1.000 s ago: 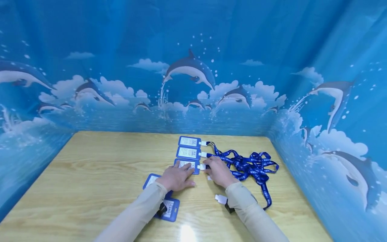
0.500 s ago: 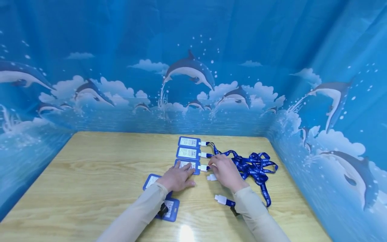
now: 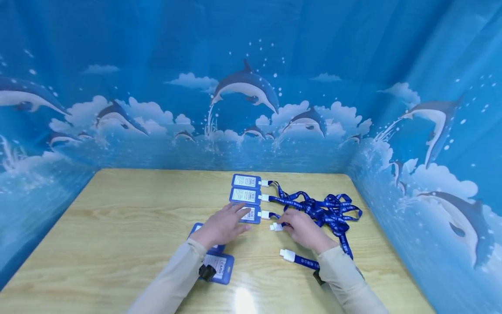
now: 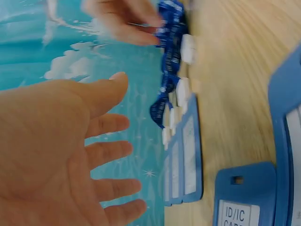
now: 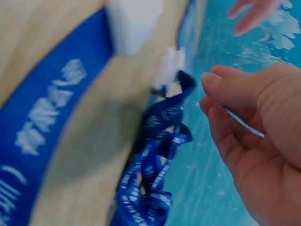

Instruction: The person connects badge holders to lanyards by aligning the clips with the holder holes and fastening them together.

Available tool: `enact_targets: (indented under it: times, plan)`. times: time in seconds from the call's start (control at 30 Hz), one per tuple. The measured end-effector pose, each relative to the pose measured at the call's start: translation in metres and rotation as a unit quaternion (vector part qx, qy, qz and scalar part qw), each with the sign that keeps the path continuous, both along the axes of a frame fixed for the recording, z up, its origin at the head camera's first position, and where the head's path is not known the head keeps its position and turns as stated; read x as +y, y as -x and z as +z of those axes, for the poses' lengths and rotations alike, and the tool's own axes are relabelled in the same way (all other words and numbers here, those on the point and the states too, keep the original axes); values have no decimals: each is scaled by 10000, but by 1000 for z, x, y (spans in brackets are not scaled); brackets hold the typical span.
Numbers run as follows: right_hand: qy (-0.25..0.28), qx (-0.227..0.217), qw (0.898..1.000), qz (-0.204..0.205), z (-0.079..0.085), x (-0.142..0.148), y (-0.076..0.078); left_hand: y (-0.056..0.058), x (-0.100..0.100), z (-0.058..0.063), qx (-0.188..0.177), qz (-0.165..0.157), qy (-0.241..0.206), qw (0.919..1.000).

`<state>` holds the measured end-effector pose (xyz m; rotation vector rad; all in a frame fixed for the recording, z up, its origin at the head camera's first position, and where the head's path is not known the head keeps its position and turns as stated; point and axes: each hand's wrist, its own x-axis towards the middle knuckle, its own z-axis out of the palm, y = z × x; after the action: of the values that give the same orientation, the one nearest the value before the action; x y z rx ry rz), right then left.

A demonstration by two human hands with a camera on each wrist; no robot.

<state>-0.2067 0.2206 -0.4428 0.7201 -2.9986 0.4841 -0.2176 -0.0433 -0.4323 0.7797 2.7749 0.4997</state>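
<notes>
My left hand point(image 3: 219, 227) hovers by the third card holder point(image 3: 254, 215), its fingers extended in the left wrist view and nothing in its palm. Two more blue card holders, the upper point(image 3: 246, 181) and middle point(image 3: 245, 195), lie above that one in a column, each joined to a blue lanyard by a white clip. My right hand point(image 3: 303, 232) is beside a loose white clip point(image 3: 276, 226), with thumb and fingertips close together. Nothing shows between them in the right wrist view point(image 5: 254, 127). A second loose clip point(image 3: 288, 255) lies nearer on its blue strap point(image 3: 307, 263).
Tangled blue lanyards point(image 3: 329, 213) heap at the right of the wooden table point(image 3: 129, 218). Two other card holders, one partly covered point(image 3: 195, 227) and one nearer point(image 3: 223, 267), lie by my left forearm. A dolphin-printed curtain point(image 3: 168, 109) stands behind and at the sides.
My left hand has lifted off the third card holder and drawn back left. My right hand has left that holder's clip and shifted nearer and right, to the loose clip.
</notes>
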Motion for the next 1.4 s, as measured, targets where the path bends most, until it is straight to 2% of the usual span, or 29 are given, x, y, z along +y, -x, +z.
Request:
enact_targets:
  times: [0.1, 0.3, 0.63, 0.77, 0.9, 1.07, 1.23, 1.4]
  plan:
    - [-116, -182, 9997, 143, -9, 2, 0, -6, -2, 3, -85, -84, -119, 9999]
    - [-345, -281, 9987, -255, -22, 5, 4, -14, -6, 2, -104, -237, -152, 9995]
    - [-302, -211, 9977, -565, -33, 12, 10, -19, -19, -3, -143, -137, -16, 9998]
    - [-185, -209, 9981, -557, -31, 13, 8, -23, -27, -7, -50, -52, -21, 10000]
    - [124, -201, 9981, -563, -22, 11, 4, -28, -38, -9, 57, 164, 109, 9998]
    - [449, 62, 9975, -540, -10, 9, 3, -32, -48, -10, 6, 422, 239, 9988]
    - [437, 204, 9978, -458, -9, 7, 3, -32, -46, -15, -263, 360, 274, 9986]
    - [467, 56, 9979, -455, -11, 4, 1, -33, -42, -20, -197, 324, 349, 9987]
